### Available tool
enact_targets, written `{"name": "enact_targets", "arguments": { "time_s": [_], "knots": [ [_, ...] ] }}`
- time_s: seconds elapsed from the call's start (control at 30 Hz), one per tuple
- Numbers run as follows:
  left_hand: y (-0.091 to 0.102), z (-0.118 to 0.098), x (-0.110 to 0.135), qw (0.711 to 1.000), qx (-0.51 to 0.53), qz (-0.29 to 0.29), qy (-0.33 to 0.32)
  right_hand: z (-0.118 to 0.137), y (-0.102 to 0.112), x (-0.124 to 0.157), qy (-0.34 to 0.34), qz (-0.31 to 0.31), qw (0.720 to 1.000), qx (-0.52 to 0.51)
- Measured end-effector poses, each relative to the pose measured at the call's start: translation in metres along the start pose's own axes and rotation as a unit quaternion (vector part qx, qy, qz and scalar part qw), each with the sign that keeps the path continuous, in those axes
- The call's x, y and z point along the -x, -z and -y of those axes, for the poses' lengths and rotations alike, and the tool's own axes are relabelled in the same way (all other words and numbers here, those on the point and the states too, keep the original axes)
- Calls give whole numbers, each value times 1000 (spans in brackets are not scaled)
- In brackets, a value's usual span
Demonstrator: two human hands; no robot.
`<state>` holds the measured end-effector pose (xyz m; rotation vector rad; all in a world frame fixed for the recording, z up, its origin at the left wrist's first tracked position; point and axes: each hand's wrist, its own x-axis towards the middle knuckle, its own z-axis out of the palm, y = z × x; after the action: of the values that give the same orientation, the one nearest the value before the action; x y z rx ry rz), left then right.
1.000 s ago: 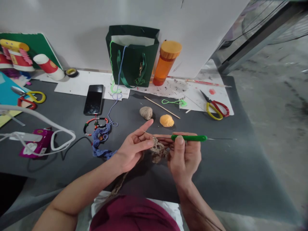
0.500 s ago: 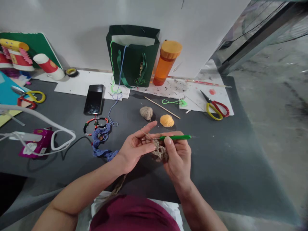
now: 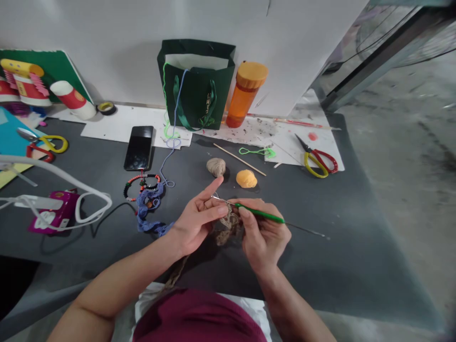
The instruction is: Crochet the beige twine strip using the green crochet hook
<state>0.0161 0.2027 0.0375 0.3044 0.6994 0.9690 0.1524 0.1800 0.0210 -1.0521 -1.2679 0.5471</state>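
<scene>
My right hand [image 3: 263, 235] is closed round a green-handled crochet hook [image 3: 261, 214], whose metal tip points left into a small beige crocheted piece [image 3: 228, 225]. My left hand [image 3: 197, 221] pinches that piece from the left, with its index finger raised and a strand of beige yarn running over it. A small beige yarn ball [image 3: 215, 166] and an orange yarn ball [image 3: 246, 179] lie on the dark table [image 3: 356, 237] just beyond my hands.
A green paper bag [image 3: 195, 85] and an orange bottle [image 3: 246, 92] stand at the wall. Red-and-yellow scissors [image 3: 317, 159], a wooden stick [image 3: 239, 159], a black phone [image 3: 138, 147], a bead ring with blue crochet [image 3: 147, 199], a magenta device with white cable [image 3: 57, 213] lie around.
My right hand has drawn in to the left and tilted the hook, so its handle end now slopes down to the right. My left hand has barely moved.
</scene>
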Motion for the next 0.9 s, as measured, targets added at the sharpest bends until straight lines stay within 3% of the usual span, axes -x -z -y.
{"name": "enact_targets", "arguments": {
  "time_s": [0.1, 0.23, 0.33, 0.6, 0.67, 0.73, 0.83, 0.9],
  "knots": [
    [1, -1, 0, 1000, -1, -1, 4, 1, 1, 2, -54, -24, 998, -9],
    [3, 0, -1, 1000, -8, 4, -3, 2, 2, 1, -66, -40, 997, -10],
    [5, 1, -3, 1000, -17, 10, -4, 1, 2, -3, -111, -40, 991, -70],
    [1, -1, -1, 998, -24, 55, 19, -4, 1, -11, -261, 25, 932, -251],
    [0, -1, 0, 998, -39, 39, -9, -5, 0, -8, -248, 37, 937, -243],
    [0, 0, 1, 996, -70, 9, -49, -5, -1, -5, -200, 38, 960, -190],
    [1, 5, 3, 985, -130, -29, -112, -3, -2, -2, -57, 34, 996, -59],
    [2, 7, 5, 973, -169, -40, -152, -3, -3, -1, 39, 27, 999, -5]
  ]
}}
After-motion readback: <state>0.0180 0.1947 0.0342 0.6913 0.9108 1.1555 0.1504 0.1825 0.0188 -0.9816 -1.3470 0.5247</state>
